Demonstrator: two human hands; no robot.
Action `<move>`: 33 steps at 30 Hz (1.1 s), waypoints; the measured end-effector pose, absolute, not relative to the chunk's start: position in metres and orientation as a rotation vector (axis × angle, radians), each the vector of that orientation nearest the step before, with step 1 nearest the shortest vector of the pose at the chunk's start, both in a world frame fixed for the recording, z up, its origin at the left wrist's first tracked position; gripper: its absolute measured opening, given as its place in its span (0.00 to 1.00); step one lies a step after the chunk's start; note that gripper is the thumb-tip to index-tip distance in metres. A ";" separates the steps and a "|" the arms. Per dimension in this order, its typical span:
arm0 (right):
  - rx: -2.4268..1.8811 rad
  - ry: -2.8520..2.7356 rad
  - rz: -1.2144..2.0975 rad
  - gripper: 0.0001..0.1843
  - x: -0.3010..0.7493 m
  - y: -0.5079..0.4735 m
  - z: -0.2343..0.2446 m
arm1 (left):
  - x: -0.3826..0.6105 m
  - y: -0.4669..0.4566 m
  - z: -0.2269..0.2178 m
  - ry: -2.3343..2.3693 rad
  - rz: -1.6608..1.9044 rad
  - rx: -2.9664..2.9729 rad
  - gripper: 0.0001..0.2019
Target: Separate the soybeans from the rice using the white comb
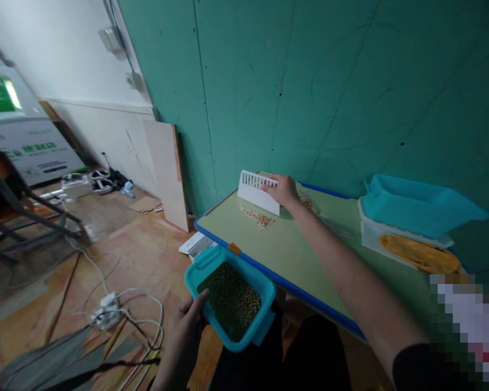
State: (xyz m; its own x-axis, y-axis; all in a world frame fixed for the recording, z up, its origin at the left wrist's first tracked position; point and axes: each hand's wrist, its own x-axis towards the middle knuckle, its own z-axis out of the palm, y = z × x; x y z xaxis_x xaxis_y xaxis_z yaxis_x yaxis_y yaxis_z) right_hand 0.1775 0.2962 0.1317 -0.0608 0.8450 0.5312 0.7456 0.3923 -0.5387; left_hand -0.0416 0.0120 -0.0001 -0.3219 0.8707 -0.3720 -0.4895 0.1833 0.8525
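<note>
My left hand (189,317) grips the near-left rim of a turquoise plastic container (233,343), thumb over the edge. Green and yellowish beans (234,293) lie inside it. The container is held beside the table's front edge, above my lap. Over the table, my right hand (284,190) is closed on the right end of a white slotted scraper (255,195), which stands on its long edge. Just in front of the scraper lies a small pile of pale and yellow beans (263,219). Another scatter of beans (308,203) lies behind my right forearm.
The green-topped table (293,250) has a blue rim and stands against a green wall (244,98). At its right, a turquoise scoop-shaped tray (419,203) rests on a white box (370,231), near an orange cloth-like item (421,255). Cables and a power strip (106,311) lie on the floor at left.
</note>
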 end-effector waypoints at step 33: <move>-1.191 -2.255 0.419 0.04 0.199 0.255 0.147 | -0.046 0.010 0.029 1.292 1.451 0.475 0.09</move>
State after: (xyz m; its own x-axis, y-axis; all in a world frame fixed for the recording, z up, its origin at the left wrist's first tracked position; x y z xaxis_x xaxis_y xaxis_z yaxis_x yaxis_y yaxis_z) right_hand 0.1991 0.2550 0.1471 -0.4564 0.8289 0.3234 0.6576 0.5591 -0.5050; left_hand -0.0459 0.0098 0.0291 -0.3365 0.8768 -0.3434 -0.4421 0.1749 0.8798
